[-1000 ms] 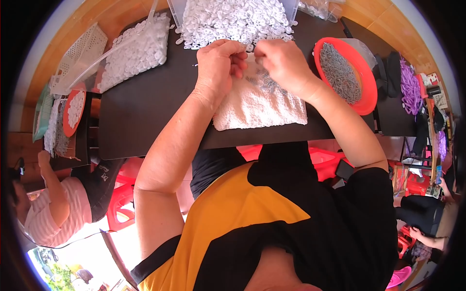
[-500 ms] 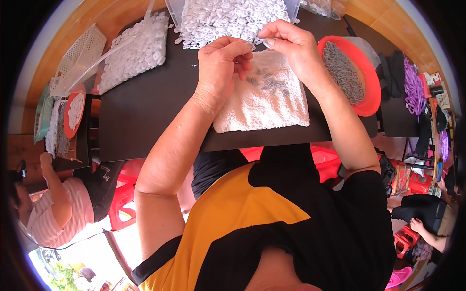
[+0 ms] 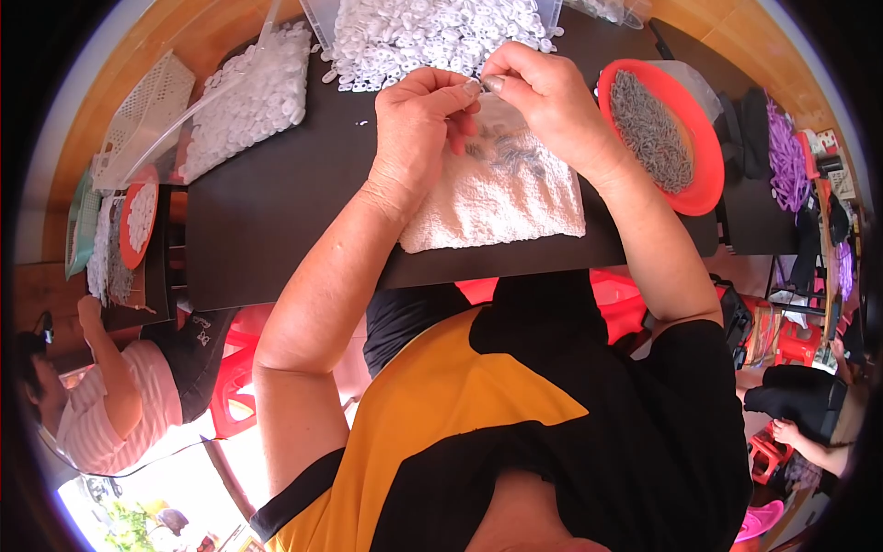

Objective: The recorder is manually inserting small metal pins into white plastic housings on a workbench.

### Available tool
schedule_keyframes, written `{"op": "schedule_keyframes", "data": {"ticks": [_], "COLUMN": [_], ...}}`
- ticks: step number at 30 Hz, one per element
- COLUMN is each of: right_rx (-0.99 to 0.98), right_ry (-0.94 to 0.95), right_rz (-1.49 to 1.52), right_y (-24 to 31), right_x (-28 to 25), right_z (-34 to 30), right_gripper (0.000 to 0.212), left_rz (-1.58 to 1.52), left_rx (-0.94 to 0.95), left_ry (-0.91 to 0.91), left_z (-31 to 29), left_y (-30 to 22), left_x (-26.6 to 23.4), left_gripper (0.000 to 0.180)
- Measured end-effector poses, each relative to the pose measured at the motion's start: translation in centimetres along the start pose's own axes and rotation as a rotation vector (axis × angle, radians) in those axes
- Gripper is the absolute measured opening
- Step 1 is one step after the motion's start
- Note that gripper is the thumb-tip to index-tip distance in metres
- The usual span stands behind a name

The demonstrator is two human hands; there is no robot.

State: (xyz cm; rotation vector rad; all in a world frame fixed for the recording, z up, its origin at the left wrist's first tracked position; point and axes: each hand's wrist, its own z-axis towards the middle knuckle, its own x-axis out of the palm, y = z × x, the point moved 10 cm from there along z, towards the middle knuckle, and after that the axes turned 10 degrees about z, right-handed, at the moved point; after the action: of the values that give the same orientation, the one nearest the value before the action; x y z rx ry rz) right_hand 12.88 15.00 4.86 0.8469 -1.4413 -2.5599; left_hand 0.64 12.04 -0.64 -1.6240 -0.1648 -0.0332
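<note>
In the upper middle of the frame, the left hand [image 3: 418, 120] pinches a small pale piece [image 3: 475, 83] between thumb and forefinger, its other fingers curled below. The right hand [image 3: 543, 92] meets it from the right, thumb and forefinger brought close together at the same spot; whether they also grip the piece I cannot tell. The piece is mostly hidden by the fingertips, so which way it points and how its long axis runs cannot be made out.

Below the hands a white cloth [image 3: 497, 212] lies on the dark table [image 3: 276, 212], with slender grey pieces [image 3: 522, 156] scattered at varied angles on its upper part. At the upper right, a red dish [image 3: 708, 170] holds a heap of similar grey pieces. At the top centre, a clear bin [image 3: 319, 26] and the tabletop before it carry many white oval pieces [image 3: 432, 41]; a clear bag [image 3: 248, 106] of white pieces sits at the upper left.

Around the table, a person in a striped top [image 3: 110, 405] sits at the lower left near a red stool [image 3: 235, 396], and purple strips [image 3: 787, 161] hang in a bunch at the right.
</note>
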Motion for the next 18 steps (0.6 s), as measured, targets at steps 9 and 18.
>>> {"op": "schedule_keyframes", "data": {"ticks": [9,18], "right_rx": [-0.068,0.048], "right_ry": [-0.104,-0.086], "right_rz": [0.020,0.371], "right_y": [0.7,-1.1], "right_x": [0.2,-1.5], "right_z": [-0.4,0.3], "right_gripper": [0.012,0.015], "left_rz": [-0.109,-0.102], "left_rx": [-0.031,0.018], "left_ry": [-0.017,-0.012], "left_z": [-0.1,0.0], "left_y": [0.8,0.1], "left_x": [-0.1,-0.2], "left_gripper": [0.012,0.013]}}
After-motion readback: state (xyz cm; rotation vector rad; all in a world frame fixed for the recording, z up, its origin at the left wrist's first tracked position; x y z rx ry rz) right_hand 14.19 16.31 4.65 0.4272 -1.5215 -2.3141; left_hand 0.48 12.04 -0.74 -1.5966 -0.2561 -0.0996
